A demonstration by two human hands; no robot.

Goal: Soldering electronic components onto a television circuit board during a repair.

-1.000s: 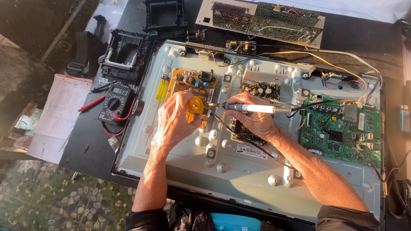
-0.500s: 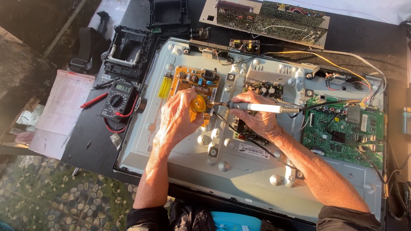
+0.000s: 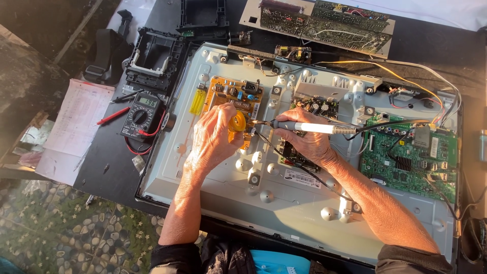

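Head view, L to R: paper sheet (image 3: pixel 76 129) at the table edge, then a black multimeter (image 3: pixel 141 114) w/ red and black leads, just beside the grey metal TV back panel (image 3: pixel 284 213). A yellow-handled screwdriver (image 3: pixel 198 100) lies on the panel next to the orange power board (image 3: pixel 234 95). Left hand (image 3: pixel 215 137) is curled, fingers closed on a small yellow spool (image 3: pixel 237 123) held over that board's lower right corner. Right hand (image 3: pixel 304 142) grips a soldering iron (image 3: pixel 304 127) w/ a pale handle, tip pointing left, touching or just by the spool; can't tell which. Its black cord runs off right. Green main board (image 3: pixel 408 162) sits at the panel's right end, wires above it.
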